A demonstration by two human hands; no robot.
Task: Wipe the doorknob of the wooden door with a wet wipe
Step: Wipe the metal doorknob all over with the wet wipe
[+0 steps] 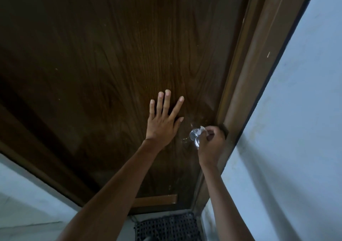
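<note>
Door (111,55), wooden, dark brown, flat-faced with long wavy grain and a dull sheen, filling most of the view. Wall (305,111), pale blue-grey, smooth painted surface, on both sides of the doorway. Door frame (259,65), lighter brown stepped moulding, straight-edged, with a few small chips, running along the door's right edge. Mat (166,227), black, perforated in a regular grid of small holes, lying on the floor at the foot of the door. Hands, bare, set apart: left hand (162,122) laid flat on the door panel, fingers straight and fanned; right hand (211,142) just beside the frame, fingers curled, clamped on the wipe over the knob. Doorknob (194,138), rounded, glossy silver metal, mounted near the door's right edge between the two hands, partly covered by the right hand. Wet wipe (202,129), thin white crumpled sheet, pinched in the right fingers and pressed against the top of the doorknob.
</note>
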